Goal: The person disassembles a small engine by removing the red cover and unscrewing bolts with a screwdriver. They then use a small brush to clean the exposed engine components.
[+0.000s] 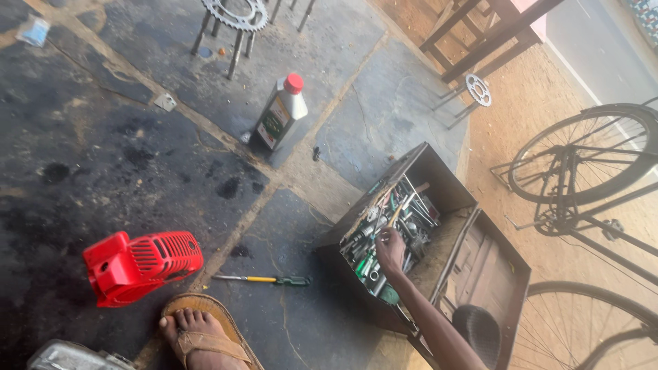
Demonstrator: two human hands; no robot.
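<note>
Sandalled foot [199,336] nearest. Right hand [391,250] in toolbox [439,179], fingers curled down among sockets [370,264]; exact grip unclear. Lift singly, avoid snagging neighbouring tools.

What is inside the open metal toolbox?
The toolbox holds a heap of wrenches and sockets; the right hand reaches into them. Tools lying underneath are covered.

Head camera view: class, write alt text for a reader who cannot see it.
A person's right hand reaches into an open metal toolbox crammed with tools on a stained concrete floor. Nearby lie a red plastic engine cover, a screwdriver and an upright oil bottle; bicycle wheels stand at right.
</note>
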